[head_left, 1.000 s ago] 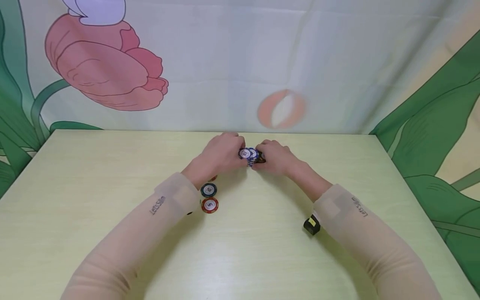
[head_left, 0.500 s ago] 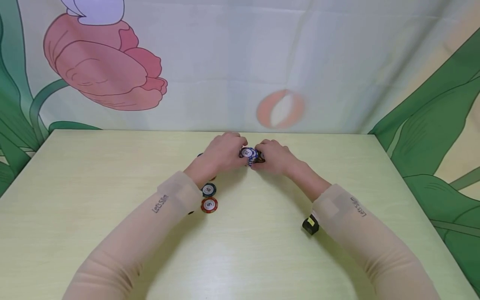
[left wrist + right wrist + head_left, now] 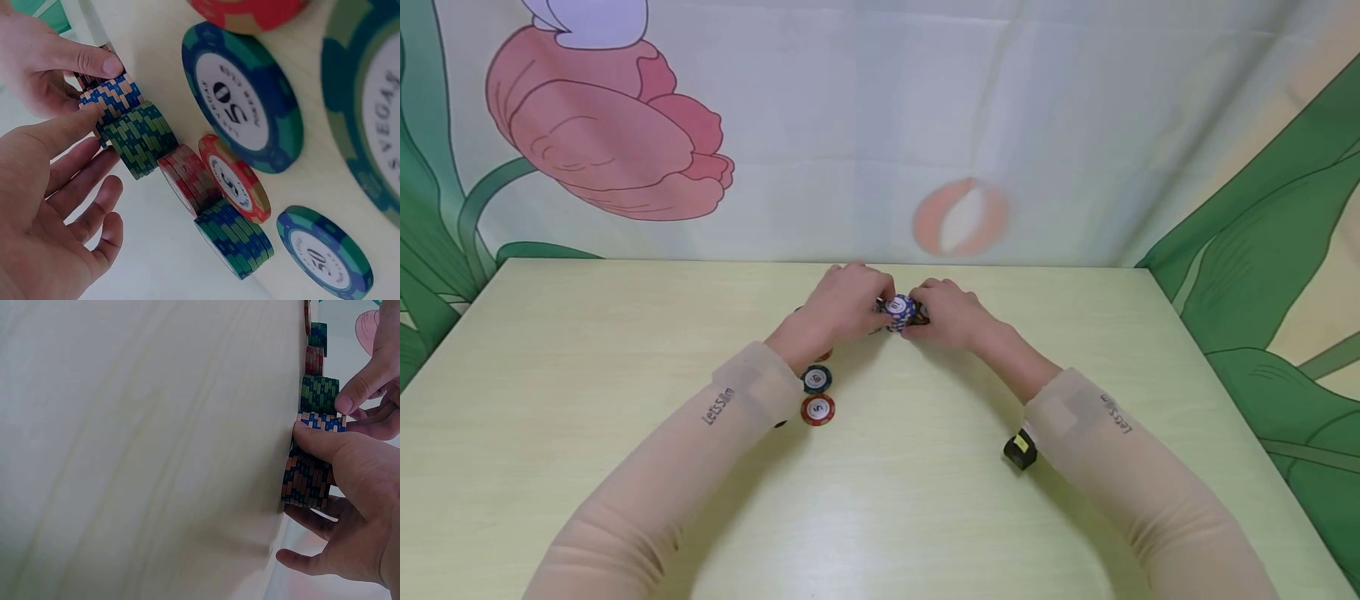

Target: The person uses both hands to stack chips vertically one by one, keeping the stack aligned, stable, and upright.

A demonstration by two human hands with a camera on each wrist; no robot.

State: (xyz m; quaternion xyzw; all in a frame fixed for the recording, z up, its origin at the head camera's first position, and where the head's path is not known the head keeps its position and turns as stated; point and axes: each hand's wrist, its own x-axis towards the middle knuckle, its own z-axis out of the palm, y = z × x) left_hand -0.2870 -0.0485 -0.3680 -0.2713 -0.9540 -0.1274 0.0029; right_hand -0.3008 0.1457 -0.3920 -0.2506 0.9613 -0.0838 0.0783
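Near the table's back edge stands a stack of blue poker chips (image 3: 899,309), its top chip face up. My right hand (image 3: 951,315) holds it, the thumb on its near side in the right wrist view. From the left, my left hand (image 3: 847,305) pinches the upper part of the stack with thumb and fingers; its other fingers are loosely bent. Beside the blue stack, under my right hand, is a dark stack with orange marks (image 3: 306,480). A green chip stack (image 3: 142,139) stands close on the other side.
Further left in the row are a red chip stack (image 3: 189,178) and a teal chip stack (image 3: 236,237). Loose chips lie nearer, including a teal 50 chip (image 3: 817,379) and a red 5 chip (image 3: 817,409). A small black object (image 3: 1020,450) is by the right sleeve.
A blue chip by my left hand has moved right onto the blue stack, so one top face shows instead of two overlapping ones. My right hand stays nearly still.
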